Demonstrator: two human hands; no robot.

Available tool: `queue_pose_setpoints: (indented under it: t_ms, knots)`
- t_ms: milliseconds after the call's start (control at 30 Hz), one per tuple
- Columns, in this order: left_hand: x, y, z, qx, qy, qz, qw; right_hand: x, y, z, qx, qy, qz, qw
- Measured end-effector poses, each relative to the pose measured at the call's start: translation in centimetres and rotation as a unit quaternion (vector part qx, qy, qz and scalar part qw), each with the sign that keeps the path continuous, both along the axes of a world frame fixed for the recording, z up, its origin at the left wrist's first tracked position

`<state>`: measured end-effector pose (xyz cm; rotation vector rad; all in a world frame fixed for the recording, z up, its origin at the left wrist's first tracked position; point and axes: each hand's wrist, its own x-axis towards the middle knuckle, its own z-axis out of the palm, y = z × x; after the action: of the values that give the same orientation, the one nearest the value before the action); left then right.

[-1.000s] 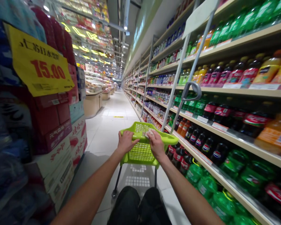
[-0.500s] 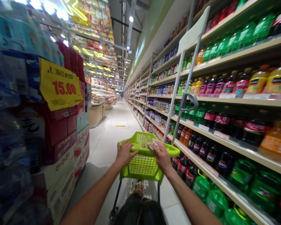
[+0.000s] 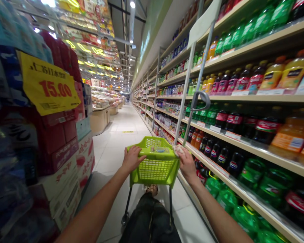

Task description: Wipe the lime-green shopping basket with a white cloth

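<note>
A lime-green shopping cart (image 3: 152, 170) with a mesh basket and dark legs stands right in front of my legs. My left hand (image 3: 132, 158) is closed over the left end of its handle (image 3: 147, 153), the thumb lying along the near side. At the handle's right end, my right hand (image 3: 187, 164) presses a crumpled whitish cloth or wipe (image 3: 178, 150) against the green plastic. Its fingers are bent over the cloth and hide part of it. A printed label (image 3: 160, 149) shows on the middle of the handle.
Shelves of soda bottles (image 3: 223, 157) run along the right, close to my right arm. A metal ladder with a grey loop (image 3: 200, 102) leans there. Stacked drink cartons (image 3: 66, 182) with a yellow price sign (image 3: 49, 84) stand at left. A tiled aisle (image 3: 116, 135) stretches ahead.
My right hand has slid with the cloth from the middle-right of the handle to its right end. The handle's label is now uncovered. My view has shifted slightly; the left hand keeps its hold.
</note>
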<state>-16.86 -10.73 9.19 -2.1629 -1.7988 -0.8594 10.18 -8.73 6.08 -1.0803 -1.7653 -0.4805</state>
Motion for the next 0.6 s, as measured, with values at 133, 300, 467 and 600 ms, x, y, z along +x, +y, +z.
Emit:
queue_pose_setpoints:
  t_ms: [133, 300, 467, 600]
  knots:
    - [-0.3, 0.0, -0.1, 0.007, -0.001, 0.000, 1.000, 2.3, 0.5, 0.0, -0.014, 0.056, -0.059, 0.997]
    - [-1.0, 0.3, -0.3, 0.013, 0.013, 0.002, 1.000, -4.6, -0.4, 0.5, -0.001, -0.033, 0.059, 0.998]
    - [-1.5, 0.4, -0.4, 0.021, 0.014, -0.002, 1.000, 1.2, 0.1, 0.0, 0.005, 0.016, -0.018, 1.000]
    - [-1.4, 0.4, -0.6, 0.029, 0.006, -0.003, 1.000, 1.1, 0.5, 0.2, -0.004, 0.050, -0.038, 0.998]
